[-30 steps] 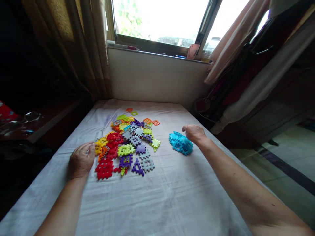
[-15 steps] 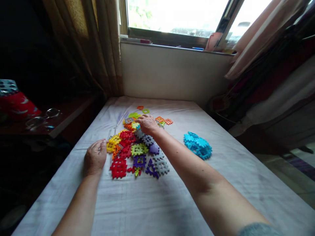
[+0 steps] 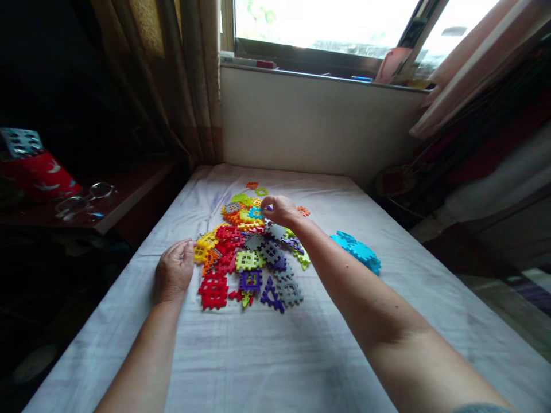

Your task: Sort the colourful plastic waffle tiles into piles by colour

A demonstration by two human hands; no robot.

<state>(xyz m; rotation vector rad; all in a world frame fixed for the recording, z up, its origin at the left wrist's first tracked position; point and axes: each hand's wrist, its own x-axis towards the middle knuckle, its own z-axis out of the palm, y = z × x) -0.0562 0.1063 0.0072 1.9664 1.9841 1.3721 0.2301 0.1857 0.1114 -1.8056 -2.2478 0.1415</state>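
Note:
A heap of colourful plastic interlocking tiles lies on the pale sheet [image 3: 241, 355]. My right hand [image 3: 282, 210] reaches to its far side, fingers pinched at the edge of a blue square tile [image 3: 255, 213]; the exact contact is partly hidden. Beside the heap's left edge rests my left hand [image 3: 174, 269], loosely curled, with no tile visible in it. Its thumb side is close to a yellow tile [image 3: 200, 253]. Nearer me are a red tile [image 3: 213, 291], a purple triangle tile [image 3: 271, 295] and a grey tile [image 3: 290, 291].
A separate pile of blue tiles [image 3: 357, 251] sits to the right, partly behind my right forearm. On the dark side table [image 3: 129, 198] at left are glasses [image 3: 102, 190] and a red container [image 3: 47, 176]. A wall and window stand beyond; hanging clothes are at right.
My right hand has shifted right and slightly up, uncovering the blue square tile and grey and purple tiles. My left hand stays by the yellow tiles. The whole view has shifted slightly.

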